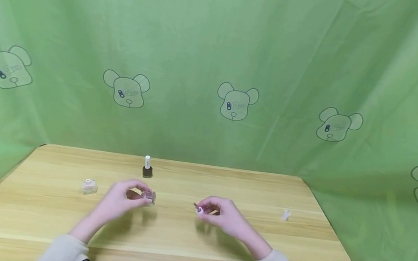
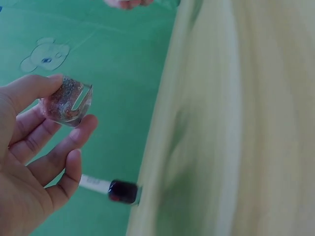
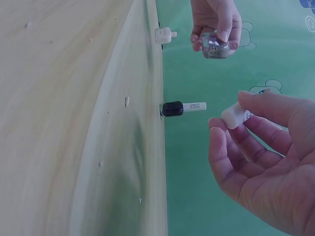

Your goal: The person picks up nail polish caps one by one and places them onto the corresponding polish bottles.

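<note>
The two hands are apart, both raised over the counter (image 1: 179,242). The left hand (image 1: 126,194) pinches a small glitter-filled glass bottle (image 2: 69,102) between thumb and fingers; no cap shows on it, and its neck is hard to make out. The right hand (image 1: 220,212) pinches a white cap (image 3: 235,116), a thin dark piece, probably its brush, sticking out.

The bottle should be light but stiff, its smooth glass likely slippery and able to chip if dropped. Its sides look the best hold, keeping fingers off the neck and any wet polish. The cap seems light too, best held by its outer wall with the brush away from skin.

Between the hands there is room to bring them together. A dark bottle (image 1: 147,171) with a white cap stands just beyond the left hand, so a forward sweep might tip it. A pale bottle (image 1: 89,187) sits to the left; a loose white piece (image 1: 286,215) lies well to the right. The counter's far edge meets a green cloth (image 1: 184,136), with its side edges well apart from both hands.
</note>
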{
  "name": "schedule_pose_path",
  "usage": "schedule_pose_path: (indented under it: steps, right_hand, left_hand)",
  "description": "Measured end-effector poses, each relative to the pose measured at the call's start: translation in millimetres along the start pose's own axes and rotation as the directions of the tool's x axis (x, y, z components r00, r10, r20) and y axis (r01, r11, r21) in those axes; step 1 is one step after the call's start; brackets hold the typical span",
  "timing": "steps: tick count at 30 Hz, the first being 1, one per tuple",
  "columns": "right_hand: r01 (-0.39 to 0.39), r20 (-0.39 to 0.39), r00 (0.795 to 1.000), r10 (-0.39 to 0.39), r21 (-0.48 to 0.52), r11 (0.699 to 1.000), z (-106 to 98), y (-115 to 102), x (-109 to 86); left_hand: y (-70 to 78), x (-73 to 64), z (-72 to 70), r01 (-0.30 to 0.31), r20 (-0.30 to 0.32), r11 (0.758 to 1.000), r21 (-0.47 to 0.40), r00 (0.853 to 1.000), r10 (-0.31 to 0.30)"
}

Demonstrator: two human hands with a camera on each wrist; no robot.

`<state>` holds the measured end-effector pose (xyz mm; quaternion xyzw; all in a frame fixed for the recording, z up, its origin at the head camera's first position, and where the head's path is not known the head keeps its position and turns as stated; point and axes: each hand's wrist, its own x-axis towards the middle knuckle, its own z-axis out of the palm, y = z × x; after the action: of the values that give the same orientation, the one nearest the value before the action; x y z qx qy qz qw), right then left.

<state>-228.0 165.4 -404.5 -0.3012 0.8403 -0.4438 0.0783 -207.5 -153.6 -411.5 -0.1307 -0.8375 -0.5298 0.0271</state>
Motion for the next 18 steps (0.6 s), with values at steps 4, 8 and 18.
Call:
schedule_pose_path:
  steps: [4, 8, 18]
  right_hand:
    - [0.008, -0.005, 1.0, -0.008, -0.014, 1.0, 3, -1, 2.5]
    - [-0.014, -0.015, 1.0, 0.014, -0.001, 1.0, 4, -2, 4.9]
    - [-0.016, -0.061, 0.998, 0.014, -0.038, 0.999, 3, -10, 6.2]
  left_hand:
    - [0.4, -0.2, 12.6, -0.003, 0.003, 1.0, 0.007, 1.0, 0.003]
    - [3.0, -0.8, 24.2, -0.013, 0.001, 1.0, 0.017, 1.0, 0.013]
    - [5.0, -2.9, 48.2, -0.039, 0.041, 0.999, -0.011, 0.998, 0.04]
